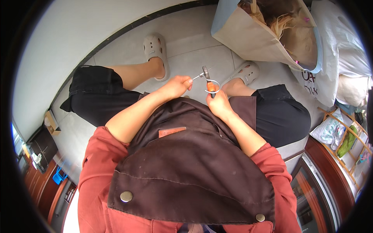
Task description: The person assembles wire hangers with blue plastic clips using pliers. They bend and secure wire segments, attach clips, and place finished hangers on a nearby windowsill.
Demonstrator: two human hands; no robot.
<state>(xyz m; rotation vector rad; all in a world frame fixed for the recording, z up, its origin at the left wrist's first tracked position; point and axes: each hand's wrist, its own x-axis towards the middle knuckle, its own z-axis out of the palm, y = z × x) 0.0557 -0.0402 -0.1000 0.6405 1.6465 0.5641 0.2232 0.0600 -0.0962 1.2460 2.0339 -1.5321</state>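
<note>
My left hand [178,86] pinches a thin, pale wire [197,77], which runs up to the right toward the jaws of a pair of pliers [210,85]. The pliers have a dark metal head and orange-and-black handles. Wrapped around those handles is my right hand [219,104], with the head pointing away from me. A white curved strand [218,84] loops beside the handles; whether it belongs to the wire I cannot tell. Both hands are held over my lap, above the dark brown apron [194,171].
A large paper bag [256,42] with dry husks stands at the far right, next to white plastic bags [324,50]. A wooden rack [349,136] holding a green gourd-like item is at right. My beige clogs [154,48] rest on the grey tiled floor [190,35].
</note>
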